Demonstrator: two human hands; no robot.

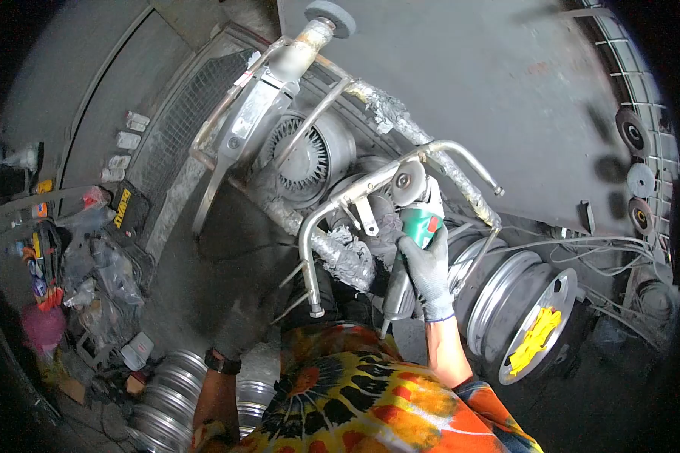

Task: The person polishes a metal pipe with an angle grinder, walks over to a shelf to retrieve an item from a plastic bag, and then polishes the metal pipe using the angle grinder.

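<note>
My right hand [428,278], in a light grey glove, is wrapped around the body of an angle grinder [419,223] with a green section and a grey rear end. Its round disc [409,181] sits beside a bent metal tube frame [364,189] with a small bracket. Crumpled silvery wrapping [347,260] covers part of a bar below that frame. My left hand [238,313], dark and with a watch above the wrist, is to the left of the frame. Its fingers merge into shadow, so I cannot tell whether it holds anything.
A multi-spoke wheel [302,160] lies behind the frame, near a machine arm [249,113]. Wheel rims [506,309] stand at right, one with a yellow cloth [535,341]. More rims [170,400] are stacked lower left. Discs [632,132] and cables [604,253] line the right side.
</note>
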